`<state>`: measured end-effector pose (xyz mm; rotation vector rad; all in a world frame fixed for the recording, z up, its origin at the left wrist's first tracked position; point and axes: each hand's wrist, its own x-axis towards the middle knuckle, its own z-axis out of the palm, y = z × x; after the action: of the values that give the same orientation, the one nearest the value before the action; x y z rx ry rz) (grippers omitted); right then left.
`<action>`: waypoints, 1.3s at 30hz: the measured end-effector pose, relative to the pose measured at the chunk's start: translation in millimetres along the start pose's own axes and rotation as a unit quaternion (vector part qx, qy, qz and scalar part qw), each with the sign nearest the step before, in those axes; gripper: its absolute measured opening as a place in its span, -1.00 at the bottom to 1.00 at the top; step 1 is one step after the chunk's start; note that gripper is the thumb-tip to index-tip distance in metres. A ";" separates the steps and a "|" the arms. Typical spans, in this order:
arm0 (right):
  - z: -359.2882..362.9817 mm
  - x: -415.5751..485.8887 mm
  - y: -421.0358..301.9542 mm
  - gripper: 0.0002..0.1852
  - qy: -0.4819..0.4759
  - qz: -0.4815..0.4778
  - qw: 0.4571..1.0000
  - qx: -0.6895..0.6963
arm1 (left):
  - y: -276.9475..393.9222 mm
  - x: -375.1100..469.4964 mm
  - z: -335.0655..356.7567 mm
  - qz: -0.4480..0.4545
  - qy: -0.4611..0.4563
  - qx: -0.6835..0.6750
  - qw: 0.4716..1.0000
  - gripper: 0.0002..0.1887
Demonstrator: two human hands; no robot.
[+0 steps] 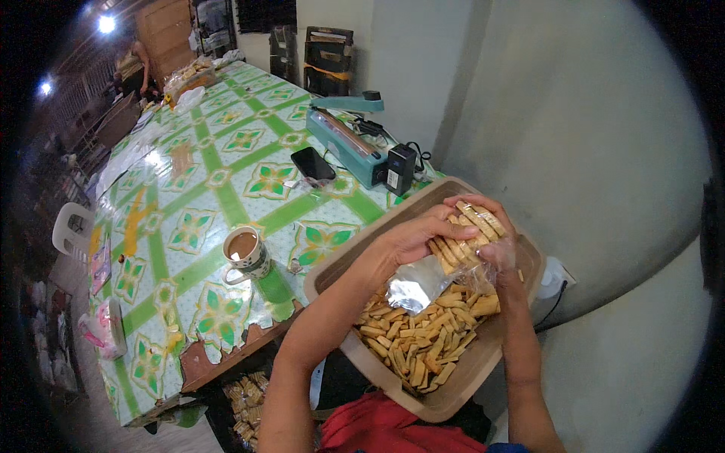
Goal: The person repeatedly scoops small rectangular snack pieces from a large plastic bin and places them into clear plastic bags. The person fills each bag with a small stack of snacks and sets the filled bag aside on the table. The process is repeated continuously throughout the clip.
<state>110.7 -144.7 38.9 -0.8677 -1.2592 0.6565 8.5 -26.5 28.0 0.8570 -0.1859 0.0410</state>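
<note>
Between my two hands is a clear plastic bag of biscuit sticks [461,243], the sticks lined up side by side. My left hand [416,235] grips it from the left, thumb across the front. Around its right side curls my right hand [498,240], fingers over the top and thumb near the bag's loose plastic. Both hands are above a brown plastic tub [334,266], which holds many loose biscuit sticks [422,345]. A shiny silver object [416,286], perhaps a scoop or foil, lies on the sticks below my left hand; its shape is partly hidden.
Left of the tub, a mug of brown drink [247,255] stands on the patterned tablecloth [187,226]. Farther back are a smartphone [313,164], a teal impulse sealer [345,144] and a black device [400,169]. Packed bags [246,405] lie below the table edge. A person [136,65] is far left.
</note>
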 end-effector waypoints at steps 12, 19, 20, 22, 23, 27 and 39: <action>-0.7 -4.3 0.5 -0.63 0.107 -0.022 0.991 -0.075 | 3.3 -2.0 -12.4 0.033 0.051 0.076 0.995 -0.53; -40.2 0.1 13.6 -0.94 0.299 -0.023 0.950 -0.091 | 10.3 5.5 -35.0 0.117 0.220 0.083 0.965 -0.54; -38.6 -0.8 13.8 -0.91 0.332 -0.032 0.938 -0.091 | 10.7 6.0 -37.5 0.124 0.220 0.071 0.965 -0.54; -29.8 0.2 16.4 -0.84 0.290 -0.046 0.947 -0.132 | 8.9 6.4 -40.2 0.133 0.235 0.066 0.961 -0.54; -25.2 1.3 17.8 -0.81 0.269 -0.054 0.949 -0.153 | 7.4 7.3 -40.4 0.136 0.248 0.073 0.956 -0.55; -16.7 -0.6 26.1 -0.81 0.224 -0.008 0.951 -0.215 | 3.4 9.5 -40.1 0.122 0.264 0.085 0.953 -0.56; -62.7 -12.1 90.2 -0.79 0.019 0.036 0.765 -0.643 | 17.3 -0.2 -57.5 0.173 0.342 0.067 0.921 -0.66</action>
<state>173.1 -118.6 -48.6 -2.0328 -1.5881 -0.3246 14.8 28.3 4.1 0.8910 0.3316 0.6839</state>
